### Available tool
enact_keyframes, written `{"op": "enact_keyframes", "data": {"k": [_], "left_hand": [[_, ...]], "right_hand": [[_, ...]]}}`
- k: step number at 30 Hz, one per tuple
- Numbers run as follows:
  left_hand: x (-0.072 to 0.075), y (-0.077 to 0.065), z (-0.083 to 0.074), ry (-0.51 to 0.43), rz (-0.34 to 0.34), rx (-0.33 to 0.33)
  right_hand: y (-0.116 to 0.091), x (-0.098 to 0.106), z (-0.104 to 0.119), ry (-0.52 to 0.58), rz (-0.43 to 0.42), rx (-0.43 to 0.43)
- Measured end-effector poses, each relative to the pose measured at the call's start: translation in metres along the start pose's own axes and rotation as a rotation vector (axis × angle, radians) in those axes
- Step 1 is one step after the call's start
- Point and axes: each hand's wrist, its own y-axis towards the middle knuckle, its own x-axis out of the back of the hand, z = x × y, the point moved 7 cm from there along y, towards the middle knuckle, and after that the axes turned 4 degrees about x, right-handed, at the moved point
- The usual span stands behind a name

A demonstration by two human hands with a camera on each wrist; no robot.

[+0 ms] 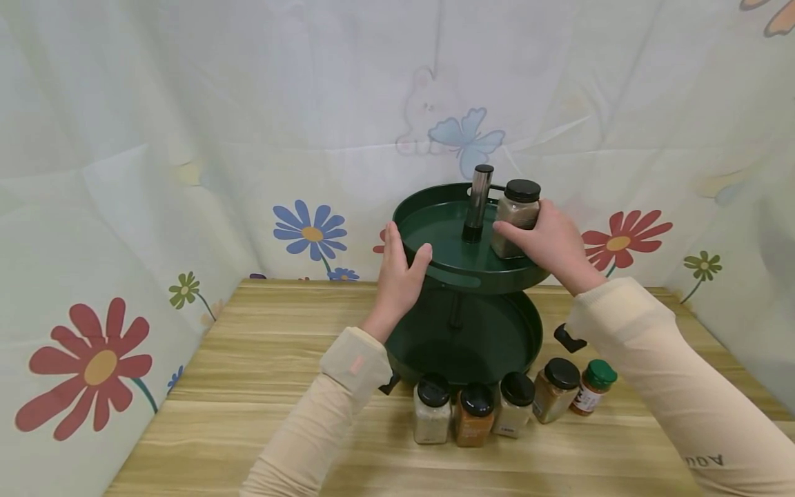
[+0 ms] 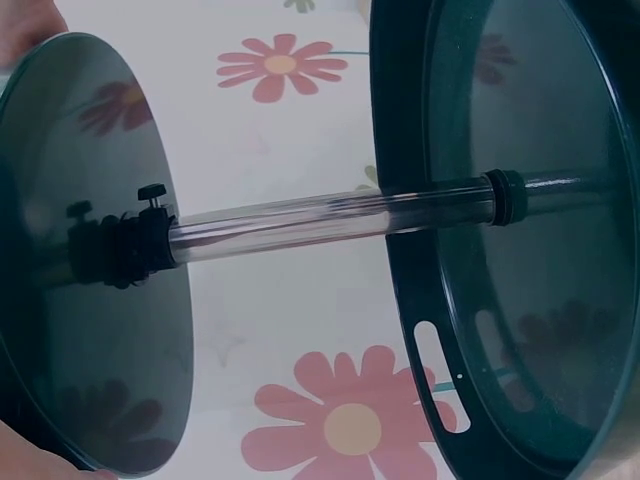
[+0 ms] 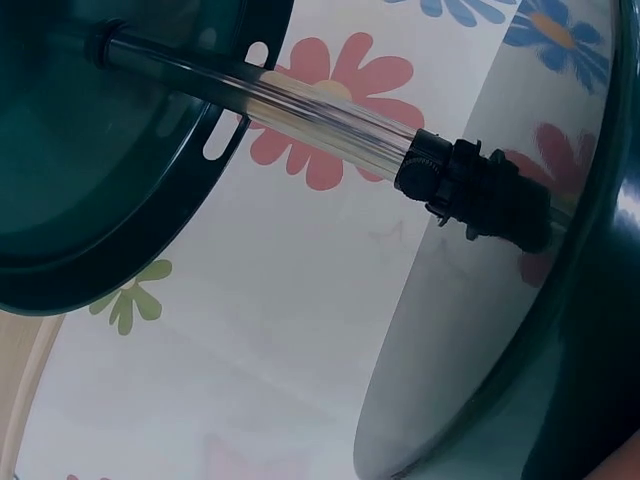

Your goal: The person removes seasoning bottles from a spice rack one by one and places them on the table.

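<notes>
A two-tier dark green rack has an upper tray (image 1: 428, 219) and a lower tray (image 1: 462, 345), joined by a metal pole (image 2: 290, 225). My right hand (image 1: 555, 241) holds a square spice jar (image 1: 517, 214) with a black lid, upright inside the right side of the upper tray. Whether its base bears on the tray is hard to tell. My left hand (image 1: 399, 279) touches the upper tray's left rim, fingers extended and thumb apart. In the right wrist view the pole's black collar (image 3: 470, 190) shows under the upper tray, but the jar is out of sight.
In front of the rack stand several spice jars: white (image 1: 432, 408), orange (image 1: 475, 415), beige (image 1: 515, 405) and tan (image 1: 556, 391), plus a green-capped jar (image 1: 594, 388). Black feet (image 1: 568, 338) jut from the rack. A flowered curtain (image 1: 310, 138) hangs behind the wooden table (image 1: 273, 345).
</notes>
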Motion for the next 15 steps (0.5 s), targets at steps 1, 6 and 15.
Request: {"op": "enact_keyframes", "data": {"k": [1, 6, 15], "left_hand": [[-0.0001, 0.0001, 0.0, 0.0, -0.001, -0.001], [0.0, -0.0005, -0.0002, -0.001, 0.002, 0.002], [0.0003, -0.0015, -0.0014, -0.004, -0.003, -0.001]], "right_hand": [[-0.0001, 0.0001, 0.0, -0.002, -0.001, 0.001], [-0.0008, 0.0003, -0.0011, -0.021, -0.01, -0.002], [-0.0011, -0.0005, -0.0048, -0.023, -0.022, -0.019]]}}
